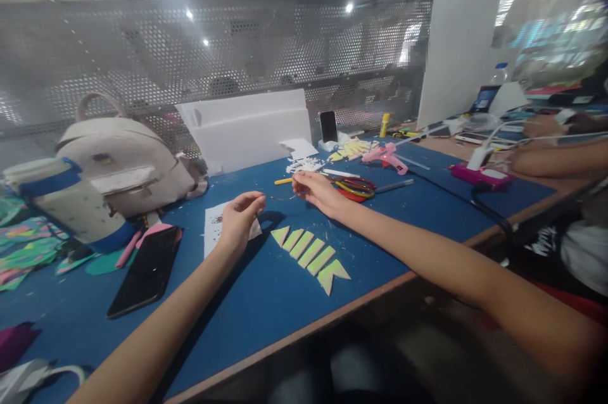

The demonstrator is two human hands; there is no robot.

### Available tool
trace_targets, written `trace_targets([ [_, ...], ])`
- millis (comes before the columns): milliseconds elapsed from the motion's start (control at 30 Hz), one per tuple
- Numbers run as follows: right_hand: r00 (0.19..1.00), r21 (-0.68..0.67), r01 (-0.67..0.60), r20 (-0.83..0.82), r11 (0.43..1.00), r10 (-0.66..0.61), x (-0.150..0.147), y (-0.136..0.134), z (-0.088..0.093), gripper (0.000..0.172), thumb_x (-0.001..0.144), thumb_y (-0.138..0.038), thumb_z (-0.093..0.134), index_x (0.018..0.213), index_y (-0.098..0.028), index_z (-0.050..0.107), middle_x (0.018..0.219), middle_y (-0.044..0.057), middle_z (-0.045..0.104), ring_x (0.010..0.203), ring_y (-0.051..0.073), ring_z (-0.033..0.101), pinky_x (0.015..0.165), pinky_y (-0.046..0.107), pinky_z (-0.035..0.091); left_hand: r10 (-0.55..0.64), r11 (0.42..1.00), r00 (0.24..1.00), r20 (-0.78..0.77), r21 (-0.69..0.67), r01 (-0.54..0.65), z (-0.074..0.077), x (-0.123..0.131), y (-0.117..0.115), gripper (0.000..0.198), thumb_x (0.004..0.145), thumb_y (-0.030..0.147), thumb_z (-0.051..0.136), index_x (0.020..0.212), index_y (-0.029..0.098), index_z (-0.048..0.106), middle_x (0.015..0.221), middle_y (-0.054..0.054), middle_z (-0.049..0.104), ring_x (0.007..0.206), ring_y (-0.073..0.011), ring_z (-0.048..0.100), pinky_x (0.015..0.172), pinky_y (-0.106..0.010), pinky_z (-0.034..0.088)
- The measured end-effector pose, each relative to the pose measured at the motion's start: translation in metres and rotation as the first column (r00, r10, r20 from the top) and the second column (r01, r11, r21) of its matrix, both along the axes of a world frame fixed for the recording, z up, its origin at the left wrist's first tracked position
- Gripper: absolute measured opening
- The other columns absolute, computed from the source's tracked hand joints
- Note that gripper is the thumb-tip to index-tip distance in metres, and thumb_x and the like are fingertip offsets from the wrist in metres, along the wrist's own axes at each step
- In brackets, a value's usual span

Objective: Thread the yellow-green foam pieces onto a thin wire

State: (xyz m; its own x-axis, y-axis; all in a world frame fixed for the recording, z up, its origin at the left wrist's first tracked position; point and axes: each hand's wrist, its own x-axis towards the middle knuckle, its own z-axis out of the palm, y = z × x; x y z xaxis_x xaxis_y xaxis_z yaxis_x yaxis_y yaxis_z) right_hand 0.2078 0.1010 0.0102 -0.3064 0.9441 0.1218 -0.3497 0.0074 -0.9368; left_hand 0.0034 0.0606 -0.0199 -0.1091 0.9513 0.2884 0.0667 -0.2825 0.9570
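Between my two hands runs a thin, wire-like strand (pixel 284 198), held above the blue table. My left hand (pixel 241 217) is closed in a pinch on its left end, over a white paper (pixel 212 227) that bears small dark bits. The strand's other end is in the pinched fingers of my right hand (pixel 314 190); the fingertips are partly hidden. Just below the hands lies a row of pale green-yellow cut pieces (pixel 308 252) laid out like a fish, with a pointed head and a forked tail.
Scissors (pixel 356 189), a pink glue gun (pixel 387 156) and white scraps (pixel 304 165) lie beyond my right hand. At left are a phone (pixel 145 272), a tumbler (pixel 71 204) and a backpack (pixel 130 163). Another person's arm (pixel 555 157) rests at right near a magenta power strip (pixel 482 176).
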Motion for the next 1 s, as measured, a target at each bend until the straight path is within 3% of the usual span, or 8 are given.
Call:
trace_targets([
  [300, 0.992, 0.018, -0.082, 0.101, 0.996, 0.080, -0.003, -0.005, -0.002, 0.011, 0.080, -0.027, 0.067, 0.080, -0.017, 0.062, 0.075, -0.001, 0.062, 0.065, 0.008, 0.055, 0.060, 0.019, 0.042, -0.042, 0.999, 0.988, 0.152, -0.028, 0.047, 0.004, 0.003, -0.003, 0.028, 0.092, 0.030, 0.062, 0.116, 0.015, 0.060, 0.118, -0.009, 0.062, 0.100, -0.0220, 0.064, 0.084, -0.043, 0.055],
  [500, 0.984, 0.061, -0.112, 0.147, 0.992, 0.102, -0.006, -0.003, -0.005, 0.015, 0.081, -0.032, 0.066, 0.081, -0.017, 0.062, 0.074, 0.000, 0.061, 0.064, 0.009, 0.054, 0.057, 0.019, 0.041, -0.052, 0.997, 0.981, 0.189, -0.045, 0.062, 0.006, 0.005, -0.005, 0.028, 0.092, 0.030, 0.061, 0.116, 0.015, 0.059, 0.109, -0.007, 0.064, 0.089, -0.0185, 0.065, 0.076, -0.037, 0.057],
  [800, 0.964, 0.222, -0.188, 0.226, 0.957, 0.137, -0.006, -0.012, -0.001, 0.019, 0.082, -0.036, 0.065, 0.082, -0.018, 0.061, 0.076, -0.001, 0.061, 0.062, 0.008, 0.051, 0.061, 0.021, 0.041, -0.077, 0.997, 0.997, -0.014, -0.024, 0.077, -0.003, 0.003, -0.003, 0.026, 0.092, 0.031, 0.061, 0.112, 0.014, 0.061, 0.109, -0.007, 0.064, 0.091, -0.0193, 0.065, 0.078, -0.039, 0.056],
  [1000, 0.946, 0.296, -0.213, 0.301, 0.931, 0.121, -0.008, -0.011, -0.005, 0.017, 0.083, -0.035, 0.063, 0.085, -0.017, 0.062, 0.073, -0.001, 0.062, 0.059, 0.009, 0.051, 0.059, 0.022, 0.041, -0.063, 0.997, 0.984, -0.169, 0.031, 0.070, 0.000, 0.006, -0.007, 0.024, 0.092, 0.032, 0.061, 0.108, 0.014, 0.062, 0.106, -0.006, 0.066, 0.089, -0.0187, 0.065, 0.078, -0.038, 0.056],
])
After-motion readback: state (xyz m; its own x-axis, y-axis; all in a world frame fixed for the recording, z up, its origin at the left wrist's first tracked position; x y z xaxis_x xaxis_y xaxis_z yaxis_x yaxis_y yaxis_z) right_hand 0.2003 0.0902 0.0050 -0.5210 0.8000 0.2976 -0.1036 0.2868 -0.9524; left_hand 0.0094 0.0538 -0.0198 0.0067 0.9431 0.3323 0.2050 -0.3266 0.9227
